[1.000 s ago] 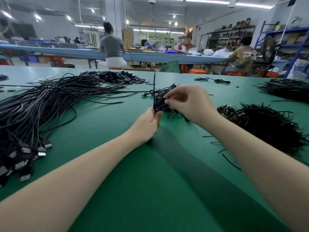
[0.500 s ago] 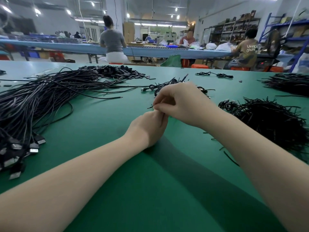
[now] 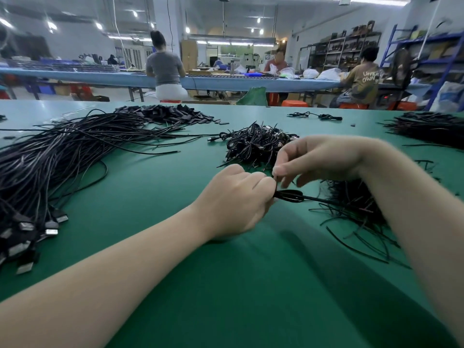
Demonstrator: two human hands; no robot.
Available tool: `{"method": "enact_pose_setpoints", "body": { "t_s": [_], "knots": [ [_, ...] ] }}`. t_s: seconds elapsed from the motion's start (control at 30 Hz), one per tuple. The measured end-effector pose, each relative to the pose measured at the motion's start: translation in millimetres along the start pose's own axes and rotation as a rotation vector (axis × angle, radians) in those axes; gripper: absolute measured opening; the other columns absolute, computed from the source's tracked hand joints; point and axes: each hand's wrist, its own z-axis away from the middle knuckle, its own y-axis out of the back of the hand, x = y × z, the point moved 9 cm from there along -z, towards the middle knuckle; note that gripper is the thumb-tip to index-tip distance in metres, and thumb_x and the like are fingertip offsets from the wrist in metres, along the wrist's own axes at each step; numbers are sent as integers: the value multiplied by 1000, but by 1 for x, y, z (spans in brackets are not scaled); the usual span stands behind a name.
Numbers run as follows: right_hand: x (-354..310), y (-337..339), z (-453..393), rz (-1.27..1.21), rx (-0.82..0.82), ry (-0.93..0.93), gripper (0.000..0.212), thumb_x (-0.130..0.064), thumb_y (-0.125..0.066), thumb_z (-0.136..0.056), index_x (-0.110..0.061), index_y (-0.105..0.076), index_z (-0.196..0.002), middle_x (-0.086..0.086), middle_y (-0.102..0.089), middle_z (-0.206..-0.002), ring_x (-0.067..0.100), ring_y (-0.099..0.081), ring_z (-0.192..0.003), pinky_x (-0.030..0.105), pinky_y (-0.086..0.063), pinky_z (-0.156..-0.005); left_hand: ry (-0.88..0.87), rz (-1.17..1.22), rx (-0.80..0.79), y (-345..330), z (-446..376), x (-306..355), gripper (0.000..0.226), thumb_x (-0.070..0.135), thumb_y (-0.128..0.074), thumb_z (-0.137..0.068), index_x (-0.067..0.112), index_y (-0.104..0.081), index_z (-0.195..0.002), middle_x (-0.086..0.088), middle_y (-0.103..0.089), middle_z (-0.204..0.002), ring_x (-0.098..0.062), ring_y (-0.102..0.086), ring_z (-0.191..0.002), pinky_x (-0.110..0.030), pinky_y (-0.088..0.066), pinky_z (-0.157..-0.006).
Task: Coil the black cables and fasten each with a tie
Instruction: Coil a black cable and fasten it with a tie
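Nearest, the left hand [image 3: 234, 197] is closed in a fist on a small coiled cable [image 3: 291, 196], whose loop sticks out to the right just above the green table [image 3: 226, 297]. Over it the right hand [image 3: 319, 159] pinches something thin at the coil – probably the tie, but it is too small to tell. I judge the fastening step is in hand; next the tie must be twisted tight. Farther away lie the finished coils [image 3: 256, 144] and, at left, the loose cables [image 3: 62, 151].
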Motion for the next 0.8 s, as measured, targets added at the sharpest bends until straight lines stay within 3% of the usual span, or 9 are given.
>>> {"method": "enact_pose_setpoints", "body": {
  "t_s": [0.1, 0.23, 0.37, 0.47, 0.53, 0.6, 0.67, 0.7, 0.8],
  "knots": [
    [7, -21, -18, -484, -25, 101, 9, -18, -69, -80, -16, -60, -77, -1, -67, -74, 11, -65, -69, 21, -51, -62, 262, 184, 65, 5, 6, -22, 27, 23, -43, -91, 5, -56, -76, -8, -56, -66, -31, -49, -54, -35, -30, -58],
    [12, -27, -47, -902, 323, 224, 9, -9, -57, -91, -11, -53, -83, -1, -64, -63, 9, -63, -56, 25, -53, -68, 822, 551, 168, -14, 32, -71, 24, 24, -43, -100, 21, -40, -77, 8, -49, -66, -15, -44, -60, -31, -25, -58],
    [26, -46, -63, -1065, 535, 238, 9, -8, -53, -96, -6, -51, -88, -5, -45, -46, 5, -39, -39, 18, -47, -50, 1130, 746, 106, -48, 52, -91, 8, 27, -44, -101, 19, -46, -100, 11, -53, -84, -12, -52, -80, -25, -35, -71],
    [35, -48, -61, -1098, 573, 223, 4, -5, -54, -96, -4, -51, -93, -7, -53, -46, 3, -40, -37, 18, -47, -55, 1204, 889, 54, -65, 58, -92, 10, 29, -44, -100, 21, -46, -105, 0, -58, -95, -20, -51, -87, -39, -46, -89],
    [36, -46, -60, -1114, 577, 228, 7, -4, -55, -94, -4, -53, -88, -5, -55, -47, 4, -46, -38, 18, -48, -55, 1207, 939, 68, -66, 58, -92, 8, 28, -44, -100, 21, -47, -101, -10, -60, -94, -33, -51, -86, -42, -45, -90],
    [37, -47, -60, -1093, 570, 212, 9, -5, -58, -93, -6, -54, -84, -6, -54, -46, 5, -51, -41, 18, -48, -54, 1212, 992, 95, -67, 58, -93, 6, 27, -45, -100, 22, -46, -97, -16, -58, -89, -44, -52, -98, -45, -46, -89],
    [39, -48, -61, -1075, 563, 192, 11, -7, -61, -91, -7, -55, -82, -4, -56, -50, 9, -56, -48, 18, -48, -52, 1190, 1039, 114, -67, 57, -92, 1, 26, -45, -100, 25, -45, -99, -6, -55, -78, -38, -53, -83, -45, -44, -83],
    [40, -48, -62, -1070, 563, 177, 11, -8, -63, -90, -7, -56, -82, -2, -59, -54, 10, -58, -52, 18, -48, -52, 1177, 1051, 120, -66, 57, -92, 2, 25, -45, -100, 25, -44, -102, 2, -51, -75, -26, -52, -71, -41, -42, -79],
    [44, -47, -63, -1056, 556, 141, 10, -10, -66, -89, -8, -58, -84, 1, -63, -62, 13, -61, -56, 19, -50, -53, 1180, 1075, 139, -69, 59, -93, 3, 25, -45, -100, 24, -45, -98, 6, -47, -75, -9, -44, -64, -34, -38, -74]
  ]
}}
